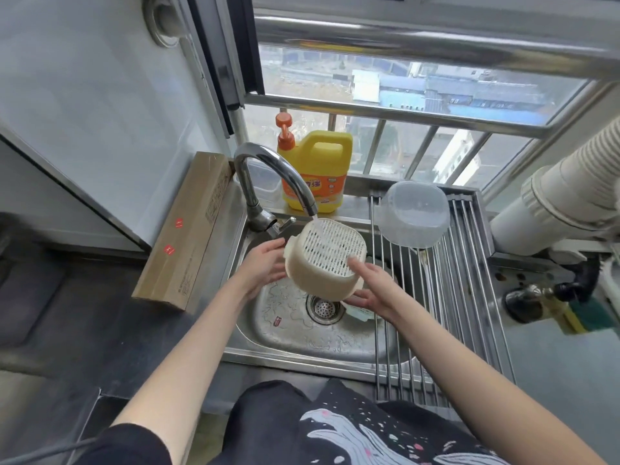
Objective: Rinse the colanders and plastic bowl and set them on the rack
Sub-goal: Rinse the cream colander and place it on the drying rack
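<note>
A cream plastic colander (323,260) is held upside down and tilted over the steel sink (302,333), its slotted bottom under the water running from the tap (268,176). My left hand (265,263) holds its left side near the handle. My right hand (369,290) cups its lower right rim, with fingers reaching onto the slotted bottom. A clear plastic bowl (414,214) lies upside down at the far end of the roll-up rack (449,303), which spans the sink's right part.
A yellow detergent bottle (315,172) with an orange pump stands behind the tap on the ledge. A long cardboard box (188,233) lies left of the sink. A white ribbed duct (570,182) and gas fittings crowd the right side. Something pale lies beside the sink drain (323,308).
</note>
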